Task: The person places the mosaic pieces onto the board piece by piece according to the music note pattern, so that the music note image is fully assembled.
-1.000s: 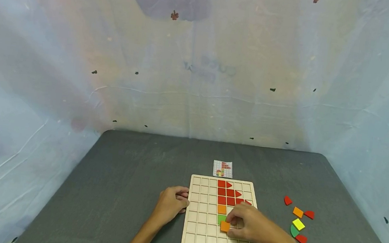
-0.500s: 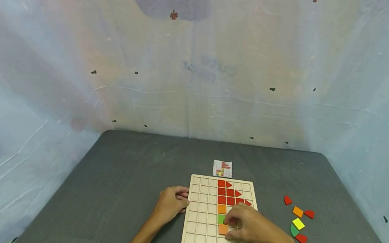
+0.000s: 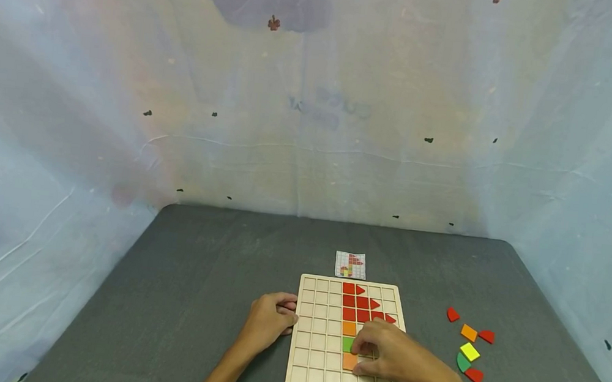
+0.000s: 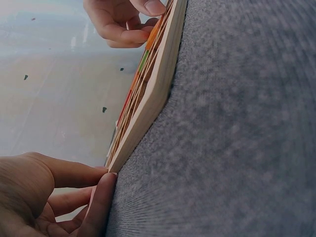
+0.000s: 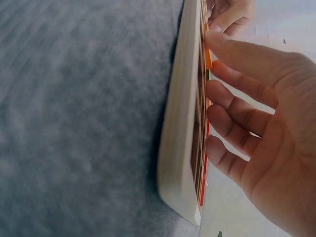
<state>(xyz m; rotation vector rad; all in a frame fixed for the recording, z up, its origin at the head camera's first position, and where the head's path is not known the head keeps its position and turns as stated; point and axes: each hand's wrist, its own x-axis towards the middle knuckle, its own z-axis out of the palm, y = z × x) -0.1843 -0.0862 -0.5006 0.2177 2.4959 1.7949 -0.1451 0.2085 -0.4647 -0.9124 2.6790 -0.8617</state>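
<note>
In the head view a wooden grid board (image 3: pixel 317 359) lies on the dark table with its left edge by my left hand (image 3: pixel 265 319). That hand's thumb and index finger pinch the board's edge, as the left wrist view shows. My right hand (image 3: pixel 386 355) is over the board and holds an orange square tile (image 3: pixel 349 361) between thumb and index fingertip, at a cell just below a green square tile (image 3: pixel 347 344). Another orange tile (image 3: pixel 348 328) sits above the green one. Red squares and triangles (image 3: pixel 363 303) fill stepped rows near the board's top.
A small printed pattern card (image 3: pixel 350 265) lies just beyond the board. To the right are several loose pieces: a red one (image 3: pixel 452 315), an orange square (image 3: pixel 469 333), a yellow square (image 3: pixel 469 352), a green quarter-round (image 3: pixel 463 362) and more red ones.
The orange tile in my right hand has moved slightly down and left, from overlapping the green tile's lower edge to lining up with the cell below. My left hand stays put.
</note>
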